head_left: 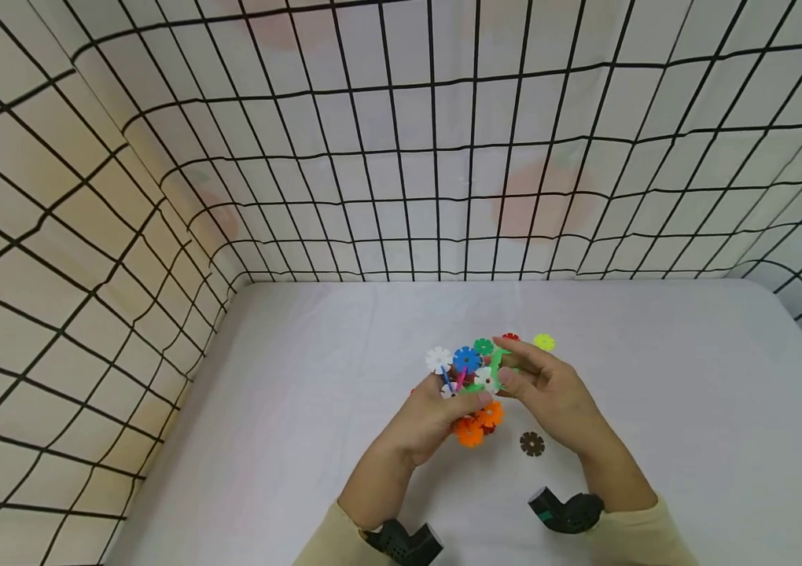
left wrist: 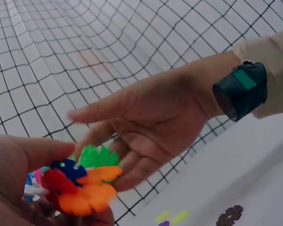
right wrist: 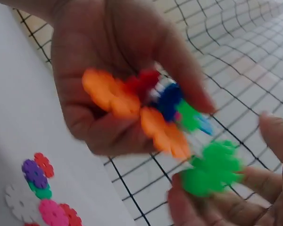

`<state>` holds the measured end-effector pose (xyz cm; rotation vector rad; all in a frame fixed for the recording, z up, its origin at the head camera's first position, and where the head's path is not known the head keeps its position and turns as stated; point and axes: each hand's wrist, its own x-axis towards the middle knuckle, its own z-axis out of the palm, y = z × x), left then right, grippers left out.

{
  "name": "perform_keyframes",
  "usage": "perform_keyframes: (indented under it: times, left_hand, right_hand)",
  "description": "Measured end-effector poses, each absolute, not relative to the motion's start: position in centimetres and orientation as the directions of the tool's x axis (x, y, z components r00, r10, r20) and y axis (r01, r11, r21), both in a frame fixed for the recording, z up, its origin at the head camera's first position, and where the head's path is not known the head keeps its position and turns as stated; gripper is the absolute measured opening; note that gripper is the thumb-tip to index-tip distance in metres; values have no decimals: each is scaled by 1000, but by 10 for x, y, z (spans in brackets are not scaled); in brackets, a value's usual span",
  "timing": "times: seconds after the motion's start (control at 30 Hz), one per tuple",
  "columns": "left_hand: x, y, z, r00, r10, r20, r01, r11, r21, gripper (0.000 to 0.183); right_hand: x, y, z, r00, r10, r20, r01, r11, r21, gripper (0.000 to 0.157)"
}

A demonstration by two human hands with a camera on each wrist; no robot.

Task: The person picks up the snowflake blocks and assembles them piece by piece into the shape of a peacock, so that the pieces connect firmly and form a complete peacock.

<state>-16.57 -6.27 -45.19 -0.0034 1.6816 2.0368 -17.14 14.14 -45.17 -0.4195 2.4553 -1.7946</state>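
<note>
Well, L hand [head_left: 436,413]: we see it gripping the cluster, thumb across the near side, fingers curled behind.
Cluster [head_left: 467,360]: slotted plastic discs joined tog., held btwn L thumb & fingers; blue & white pcs rise past the hand's far side, orange discs [head_left: 470,432] stick out on the near side of L thumb.
R hand [head_left: 557,393]: relaxed, thumb well apart from fingers; faces the cluster from its R side. Fingertips at the green pcs; blurred, so we can't tell if touching.
Green pcs [right wrist: 212,169]: on the cluster's side toward R hand.
Brown disc [head_left: 531,444]: flat on surface [head_left: 288,393], just inside R hand's heel, apart from it.
Yellow disc [head_left: 544,342]: just beyond R hand's knuckles.
Loose discs [right wrist: 53,213]: pink, purple, red, white etc., on surface, apart from L hand.
Black grid [head_left: 472,147]: upright, well beyond both hands.
</note>
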Motion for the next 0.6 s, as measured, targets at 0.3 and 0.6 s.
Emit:
perform_keyframes:
  times: [0.3, 0.6]
  left_hand:
    - [-171, -71, -452, -951, 226, -209, -289, -423, 859, 33]
    - [-168, -66, -453, -972, 182, -148, -222, -513, 829, 46]
  right_hand:
    - [-176, 137, -485, -937, -286, -201, -95, 762, -640, 31]
    - [-173, 118, -493, -928, -328, -178, -172, 799, -577, 18]
